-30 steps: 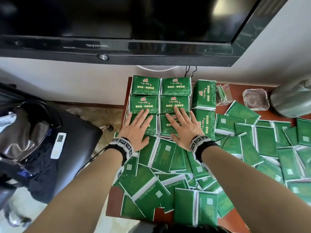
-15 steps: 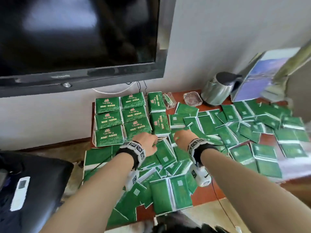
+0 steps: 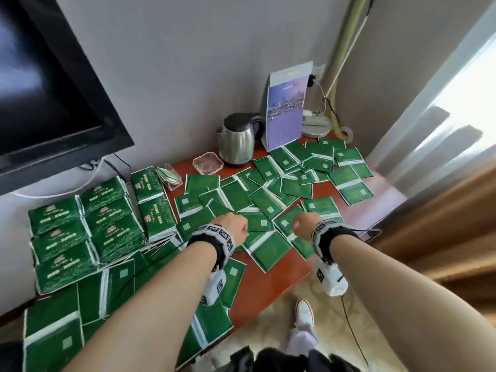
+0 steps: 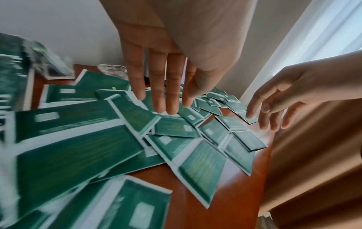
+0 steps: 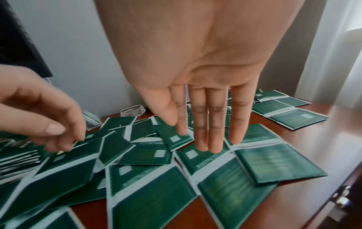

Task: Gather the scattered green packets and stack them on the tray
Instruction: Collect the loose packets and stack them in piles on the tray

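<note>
Neat stacks of green packets (image 3: 88,232) stand at the left end of the red-brown table (image 3: 268,285). No tray shows under them. Loose green packets (image 3: 268,200) lie scattered and overlapping across the rest of the tabletop. My left hand (image 3: 236,226) hovers over the loose packets near the middle, with its fingers (image 4: 162,96) hanging straight down and holding nothing. My right hand (image 3: 303,224) hovers a little to its right, its fingers (image 5: 205,131) also straight, close above a packet (image 5: 197,156), empty.
At the back of the table stand a steel kettle (image 3: 237,142), a glass ashtray (image 3: 208,163), a clear sachet holder (image 3: 171,177) and a brochure stand (image 3: 287,106). A TV (image 3: 48,89) hangs at the left. A brown curtain (image 3: 442,237) borders the right end.
Both hands lifted off the stacked packets and moved right, over the scattered packets. The head view swung right toward the kettle and curtain.
</note>
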Tool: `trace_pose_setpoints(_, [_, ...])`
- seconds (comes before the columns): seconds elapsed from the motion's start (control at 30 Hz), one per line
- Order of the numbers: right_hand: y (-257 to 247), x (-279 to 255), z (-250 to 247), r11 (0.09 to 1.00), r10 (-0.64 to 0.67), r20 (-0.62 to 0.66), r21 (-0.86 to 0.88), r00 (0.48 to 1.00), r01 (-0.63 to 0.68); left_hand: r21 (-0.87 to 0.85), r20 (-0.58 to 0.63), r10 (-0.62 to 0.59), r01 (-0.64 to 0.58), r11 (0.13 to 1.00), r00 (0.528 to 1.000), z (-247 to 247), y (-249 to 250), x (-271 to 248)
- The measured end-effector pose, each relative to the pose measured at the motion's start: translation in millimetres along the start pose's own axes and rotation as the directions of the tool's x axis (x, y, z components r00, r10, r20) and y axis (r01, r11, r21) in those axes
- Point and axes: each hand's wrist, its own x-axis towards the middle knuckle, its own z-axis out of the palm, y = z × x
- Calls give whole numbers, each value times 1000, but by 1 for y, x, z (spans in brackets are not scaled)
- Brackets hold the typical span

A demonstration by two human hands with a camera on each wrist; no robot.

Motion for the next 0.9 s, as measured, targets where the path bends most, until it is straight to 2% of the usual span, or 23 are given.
trace_pose_setpoints(0.17, [97,50,-15,1000,-18,40,0,999,18,2,42,-51,51,999,998,-2,80,69])
trace_pose_setpoints(0.27, [158,78,-29,999,-35,77,-28,996,37,3,132,-128,129,992,983,0,125,107])
trace_pose_setpoints(0.37, [217,100,-41,999,-15,114,-47,993,20,8,225,-154,156,988,962,0,162,137])
trace_pose_setpoints(0.47, [262,122,-51,999,12,129,-49,992,-5,0,253,-157,163,987,954,-2,187,162])
trace_pose_setpoints(0.63, [286,146,-61,999,-12,109,-36,994,16,-44,193,-183,195,980,964,-6,215,197])
trace_pose_setpoints(0.73, [287,170,-56,997,-43,128,-60,991,51,-73,171,-151,166,984,974,1,222,224])
trace_pose_setpoints(0.9, [270,204,-78,973,-127,80,-181,989,140,100,176,-48,31,994,983,22,231,265])
